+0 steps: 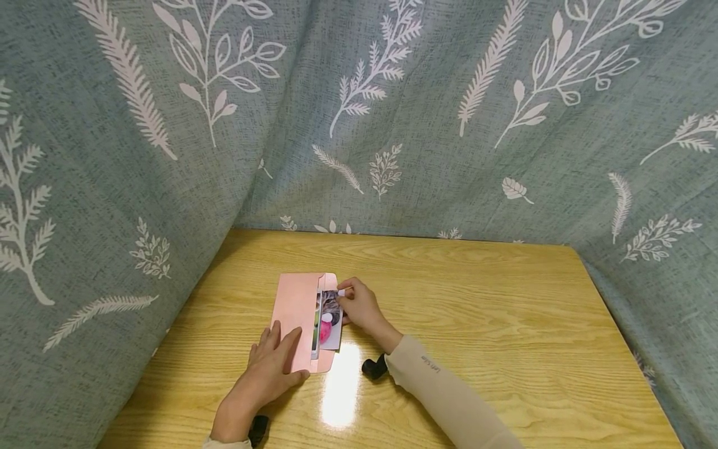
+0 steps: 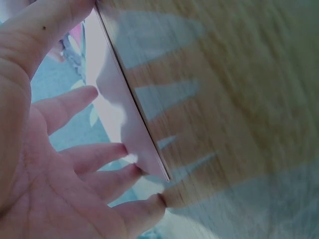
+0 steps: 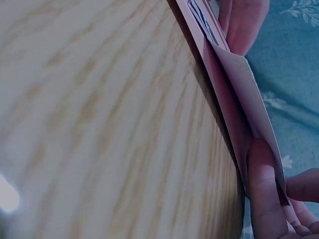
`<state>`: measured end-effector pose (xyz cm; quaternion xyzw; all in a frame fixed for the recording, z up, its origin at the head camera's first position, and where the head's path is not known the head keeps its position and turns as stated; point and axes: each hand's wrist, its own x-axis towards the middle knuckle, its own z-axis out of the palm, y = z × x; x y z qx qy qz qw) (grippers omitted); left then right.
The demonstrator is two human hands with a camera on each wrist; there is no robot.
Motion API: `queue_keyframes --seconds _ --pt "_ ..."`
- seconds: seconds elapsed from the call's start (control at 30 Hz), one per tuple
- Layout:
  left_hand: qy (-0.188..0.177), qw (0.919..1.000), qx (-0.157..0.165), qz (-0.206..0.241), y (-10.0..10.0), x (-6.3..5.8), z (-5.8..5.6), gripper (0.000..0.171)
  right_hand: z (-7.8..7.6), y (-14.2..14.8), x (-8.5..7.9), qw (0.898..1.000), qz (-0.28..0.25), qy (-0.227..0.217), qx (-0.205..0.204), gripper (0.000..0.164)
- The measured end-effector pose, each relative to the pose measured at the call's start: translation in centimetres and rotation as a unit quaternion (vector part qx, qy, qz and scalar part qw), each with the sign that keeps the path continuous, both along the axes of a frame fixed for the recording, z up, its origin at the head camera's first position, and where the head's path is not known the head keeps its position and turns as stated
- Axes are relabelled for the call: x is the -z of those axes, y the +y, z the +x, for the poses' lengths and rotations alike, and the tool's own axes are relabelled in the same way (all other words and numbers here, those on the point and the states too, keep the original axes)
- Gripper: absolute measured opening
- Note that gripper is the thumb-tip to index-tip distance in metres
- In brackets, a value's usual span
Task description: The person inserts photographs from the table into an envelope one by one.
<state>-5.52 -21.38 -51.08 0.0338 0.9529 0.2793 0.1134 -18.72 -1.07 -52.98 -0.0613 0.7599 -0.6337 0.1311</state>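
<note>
A pink envelope (image 1: 293, 299) lies on the wooden table with its opening toward the right. Out of that opening sticks a photo (image 1: 333, 337) showing a striped animal and something bright pink; more printed edges show inside the slot. My right hand (image 1: 363, 307) pinches the photo's right edge between thumb and fingers. In the right wrist view, the thumb (image 3: 262, 184) lies on one side of the raised photo and fingers on the other. My left hand (image 1: 270, 369) rests on the envelope's lower left part, fingers spread. The left wrist view shows the palm beside the envelope's edge.
The wooden table (image 1: 477, 312) extends to the right of the envelope. A blue-green curtain (image 1: 426, 168) with white leaf prints hangs behind and at both sides. Black wrist devices (image 1: 374, 368) sit at both wrists. A bright glare lies below the envelope's right side.
</note>
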Motion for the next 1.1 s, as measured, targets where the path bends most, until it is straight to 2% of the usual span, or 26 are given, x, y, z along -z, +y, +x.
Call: queue_keyframes --seconds 0.27,0.53,0.9,1.1 --pt "0.002 1.0 0.003 0.004 -0.1 0.0 0.0 0.084 0.2 -0.8 -0.3 1.0 0.01 -0.003 -0.002 0.02" --pt "0.001 1.0 0.001 -0.002 0.0 0.1 0.0 0.085 0.4 -1.4 -0.1 1.0 0.013 0.014 -0.004 0.022" --pt "0.001 1.0 0.003 -0.002 0.0 0.0 0.0 0.084 0.4 -1.3 -0.1 0.999 0.042 0.024 -0.007 0.022" --pt "0.005 1.0 0.005 0.0 0.0 -0.1 0.0 0.083 0.6 -0.5 0.0 1.0 0.018 0.01 -0.007 0.025"
